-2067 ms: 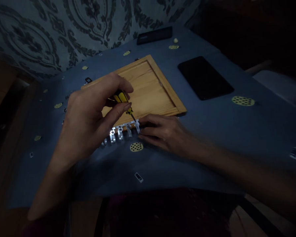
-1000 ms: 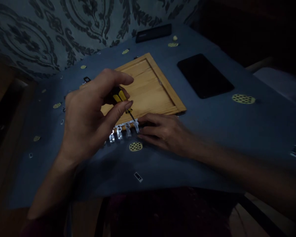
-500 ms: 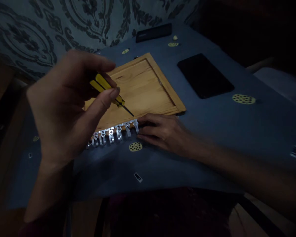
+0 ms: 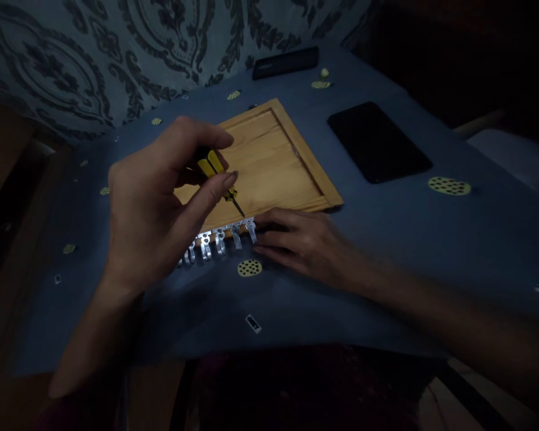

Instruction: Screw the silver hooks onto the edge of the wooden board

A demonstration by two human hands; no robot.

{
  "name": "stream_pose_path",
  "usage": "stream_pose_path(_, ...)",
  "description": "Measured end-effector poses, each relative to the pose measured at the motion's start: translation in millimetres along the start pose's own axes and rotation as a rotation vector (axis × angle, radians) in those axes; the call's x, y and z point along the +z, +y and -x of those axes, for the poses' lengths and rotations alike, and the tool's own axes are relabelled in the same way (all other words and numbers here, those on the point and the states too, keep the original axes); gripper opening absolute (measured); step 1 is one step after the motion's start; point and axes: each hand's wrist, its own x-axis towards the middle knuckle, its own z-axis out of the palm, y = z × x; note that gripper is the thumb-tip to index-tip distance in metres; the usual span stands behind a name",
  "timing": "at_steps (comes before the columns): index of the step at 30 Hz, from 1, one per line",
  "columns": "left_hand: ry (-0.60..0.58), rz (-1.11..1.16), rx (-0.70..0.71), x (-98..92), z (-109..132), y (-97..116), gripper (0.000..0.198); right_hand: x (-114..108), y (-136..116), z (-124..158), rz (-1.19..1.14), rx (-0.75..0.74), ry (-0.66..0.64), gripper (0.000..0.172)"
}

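My left hand (image 4: 161,197) grips a yellow and black screwdriver (image 4: 214,166) between thumb and fingers, its shaft slanting down to the right. The tip is close to the right end of a metal hook rail (image 4: 220,234); whether it touches cannot be made out. The rail, with several silver hooks, lies along the near edge of a framed wooden board (image 4: 269,173). My right hand (image 4: 300,242) is closed on the right end of the rail at the board's edge, its fingertips partly hidden.
A dark phone (image 4: 377,140) lies on the blue patterned tablecloth (image 4: 323,317), right of the board. Behind the board are a black case (image 4: 285,63) and a small pale round object (image 4: 324,72). A patterned fabric (image 4: 161,48) borders the table's far side.
My left hand and the screwdriver have moved right and slightly down, bringing the tip nearer to the rail's right end. My right hand stays at the rail. The view has shifted slightly.
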Motion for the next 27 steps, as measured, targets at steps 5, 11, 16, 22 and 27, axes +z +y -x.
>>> stream_pose_path(5,-0.02,-0.008,-0.006,-0.2,0.7,0.8,0.022,0.4,0.5,0.9,0.021,-0.009,0.002,0.016)
stream_pose_path(11,-0.031,-0.004,-0.016,1.4,1.7,1.3,0.021,-0.4,-0.5,0.5,-0.022,-0.001,-0.006,0.016)
stream_pose_path(16,-0.044,-0.004,-0.007,3.8,1.3,-1.1,0.02,-1.6,-0.7,0.2,-0.028,0.0,-0.012,0.016)
stream_pose_path(22,-0.045,-0.004,-0.009,6.6,1.9,-3.0,0.02,-1.9,-1.8,-0.8,-0.037,0.011,-0.017,0.015)
stream_pose_path(27,-0.032,-0.058,0.013,7.6,2.1,-1.6,0.018,-2.2,-2.0,-1.6,-0.052,0.024,-0.031,0.017)
